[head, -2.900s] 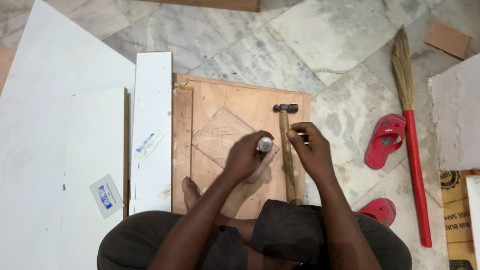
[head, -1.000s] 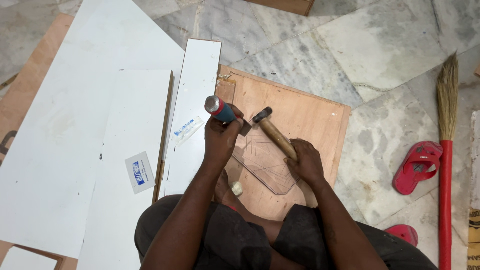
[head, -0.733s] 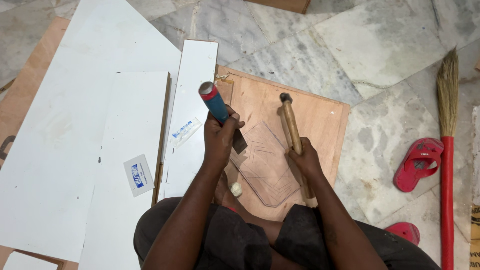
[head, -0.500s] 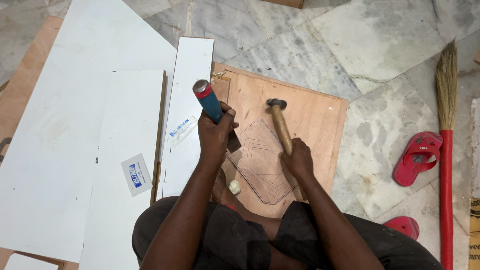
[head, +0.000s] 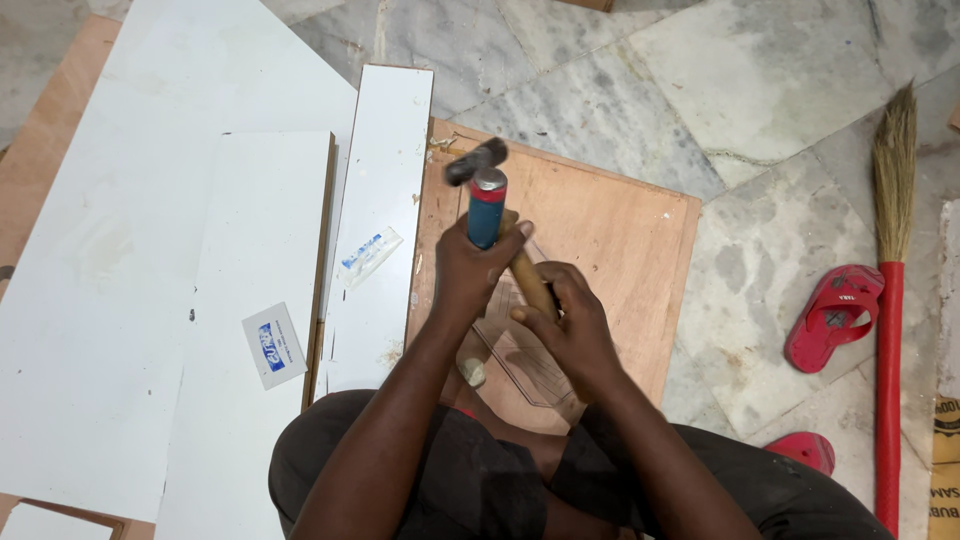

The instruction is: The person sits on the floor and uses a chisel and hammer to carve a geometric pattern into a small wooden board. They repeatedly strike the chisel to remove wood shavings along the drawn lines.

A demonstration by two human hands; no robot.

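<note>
Your left hand (head: pixel 478 268) is closed in a tight grip round a chisel (head: pixel 487 208), fist wrapped on its blue handle, with the red band and metal cap standing clear above the knuckles. The chisel stands close to upright over the brown plywood board (head: pixel 620 230), near that board's left edge; its blade is hidden under your fist, so you cannot tell exactly where it meets the wood. Your right hand (head: pixel 565 325) holds a firm grip on the wooden handle of a hammer (head: pixel 478 160), which runs up and left behind the chisel. The dark hammer head is blurred and sits right at the chisel's cap; contact or a small gap cannot be told. A faint pencil outline (head: pixel 520 350) is drawn on the board beneath both hands. The board lies flat on the marble floor (head: pixel 760 90), with your bare foot (head: pixel 470 370) resting on its near part. Just left of it lies a narrow white panel (head: pixel 378 200), then wider white panels (head: pixel 130 300). To the right, well apart, lie 2 red sandals (head: pixel 832 315) and a broom (head: pixel 890 300) with a red handle.
</note>
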